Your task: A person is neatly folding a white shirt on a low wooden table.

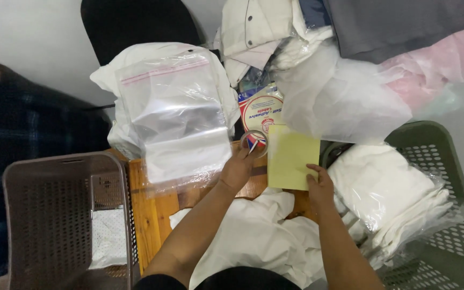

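My left hand [238, 167] grips a small roll of clear tape [254, 143] above a wooden table [151, 212]. Just right of it, my right hand [320, 185] holds the lower edge of a pale yellow sheet of paper [291, 157]. A clear zip bag [175, 115] lies over a white cloth bundle to the left of the tape. White cloth [253, 236] is spread across my lap between my forearms.
A brown perforated basket [60, 215] stands at the left, a green basket [441, 161] with bagged white garments [388, 193] at the right. Behind are a red, white and blue label packet [259, 110], piled clothes and plastic wrap [345, 102], and a black chair [135, 21].
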